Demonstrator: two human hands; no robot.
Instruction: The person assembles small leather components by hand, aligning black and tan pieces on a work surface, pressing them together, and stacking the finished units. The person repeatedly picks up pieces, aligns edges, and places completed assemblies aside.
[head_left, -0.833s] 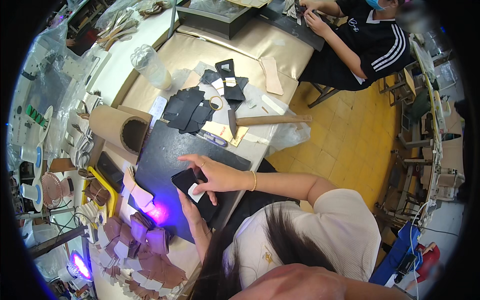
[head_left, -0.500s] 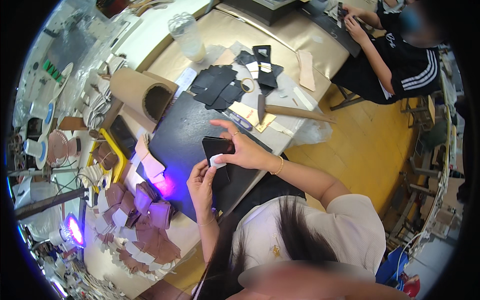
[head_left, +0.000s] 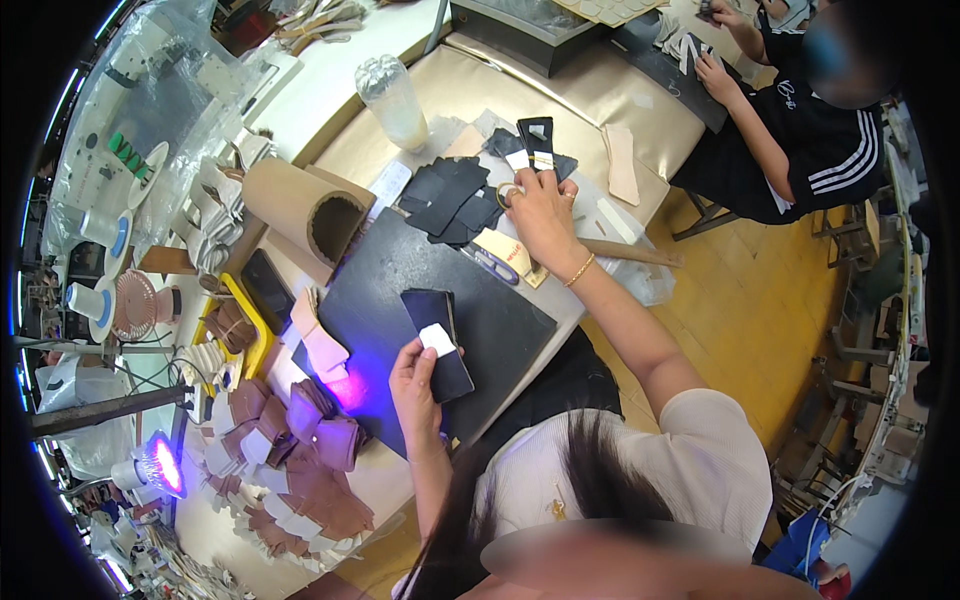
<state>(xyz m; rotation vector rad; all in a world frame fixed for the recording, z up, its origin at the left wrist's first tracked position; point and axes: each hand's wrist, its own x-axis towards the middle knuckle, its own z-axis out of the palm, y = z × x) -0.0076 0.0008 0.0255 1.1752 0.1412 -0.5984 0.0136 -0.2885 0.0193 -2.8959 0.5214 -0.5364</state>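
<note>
Near the middle of the black work mat [head_left: 385, 270], my left hand [head_left: 413, 380] grips a stack of black leather pieces [head_left: 432, 308]. A white paper slip [head_left: 437, 340] lies on the stack under my left thumb. My right hand [head_left: 545, 220] reaches across to the far side of the mat. Its thumb and fingers come together at a thin yellow rubber band [head_left: 503, 196]. Just beyond those fingers sits a banded black bundle with a white slip [head_left: 537, 140]. Loose black leather pieces [head_left: 445, 200] are heaped left of that hand, and a hammer handle [head_left: 630, 252] sticks out at its right.
A large cardboard tube [head_left: 290, 205] and a clear plastic cup [head_left: 392, 105] stand at the far left. Brown leather bundles [head_left: 310, 490], pink pieces [head_left: 320, 345], a yellow tray [head_left: 255, 330] and a lit purple lamp [head_left: 158, 465] are left. A co-worker [head_left: 810, 150] sits far right.
My right hand has left the black stack and moved away to the rubber band. My left hand keeps the stack, now turned so the white slip shows more. The view has shifted slightly.
</note>
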